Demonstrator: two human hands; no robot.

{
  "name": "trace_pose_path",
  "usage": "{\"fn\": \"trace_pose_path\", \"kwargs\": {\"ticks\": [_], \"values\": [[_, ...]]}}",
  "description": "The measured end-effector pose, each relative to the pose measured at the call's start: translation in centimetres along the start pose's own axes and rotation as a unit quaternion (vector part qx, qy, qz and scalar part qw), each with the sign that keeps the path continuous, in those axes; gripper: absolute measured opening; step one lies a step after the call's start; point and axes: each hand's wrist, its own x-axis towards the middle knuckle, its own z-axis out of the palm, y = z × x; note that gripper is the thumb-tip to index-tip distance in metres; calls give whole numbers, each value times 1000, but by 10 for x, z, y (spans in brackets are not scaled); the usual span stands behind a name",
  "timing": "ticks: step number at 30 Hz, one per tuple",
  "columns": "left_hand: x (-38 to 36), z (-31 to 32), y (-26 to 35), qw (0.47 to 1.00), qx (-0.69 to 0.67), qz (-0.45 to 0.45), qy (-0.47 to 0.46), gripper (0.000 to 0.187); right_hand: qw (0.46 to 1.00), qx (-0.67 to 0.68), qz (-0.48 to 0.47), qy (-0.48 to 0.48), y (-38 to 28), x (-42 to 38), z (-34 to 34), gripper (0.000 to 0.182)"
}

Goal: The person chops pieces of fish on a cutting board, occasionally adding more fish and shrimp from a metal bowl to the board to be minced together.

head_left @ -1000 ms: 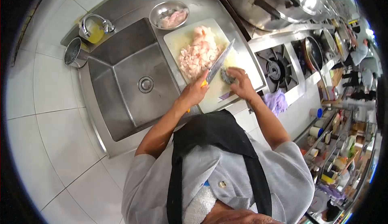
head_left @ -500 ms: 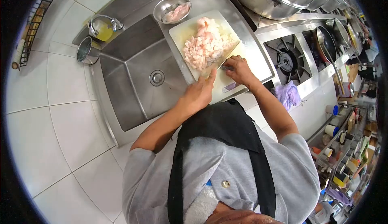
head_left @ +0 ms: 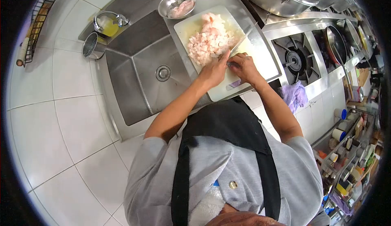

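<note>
Steel-bladed knife (head_left: 243, 39), head view: clasped in left hand (head_left: 214, 71), blade slanting across white cutting board (head_left: 221, 90) beside diced pale meat (head_left: 209, 43). Right hand (head_left: 246, 68): curled over small dark piece (head_left: 233, 64) on board; whether grasping, cannot tell.

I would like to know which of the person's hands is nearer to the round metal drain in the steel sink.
Left. The left hand is right of the drain, over the white rectangular cutting board; the right hand is farther right, beyond the left hand.
</note>
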Motion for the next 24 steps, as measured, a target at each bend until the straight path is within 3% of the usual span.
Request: {"fn": "trace_pose_path", "kwargs": {"ticks": [2, 5, 8, 10, 12, 15, 18, 21, 24], "values": [[12, -5, 0, 1000, -13, -1, -20, 65, 1000, 6, 2, -3, 2, -4, 0, 28], [-34, -27, 19, 999, 31, 12, -25, 63, 1000, 8, 6, 6, -2, -3, -3, 27], [-42, -15, 22, 998, 53, -30, -33, 63, 1000, 7, 9, 14, -3, -7, -3, 25], [-13, 2, 14, 999, 0, -28, -14, 64, 1000, 17, -2, 17, 2, -4, 0, 24], [12, -1, 6, 999, -36, -12, -12, 63, 999, 23, -8, 22, 1, -2, 1, 24], [-25, -13, 12, 998, 33, 45, 23, 60, 999, 22, -5, 33, 3, -5, 1, 23], [-43, -26, 29, 996, 46, -46, -56, 60, 999, 19, 2, 48, 4, -5, 3, 23], [5, 1, 12, 999, -46, -16, 8, 62, 999, 17, -7, 39, 3, -6, 5, 23], [-10, -6, 12, 999, -4, 35, 18, 61, 999, 14, -9, 38, 2, -9, 1, 23]]}}
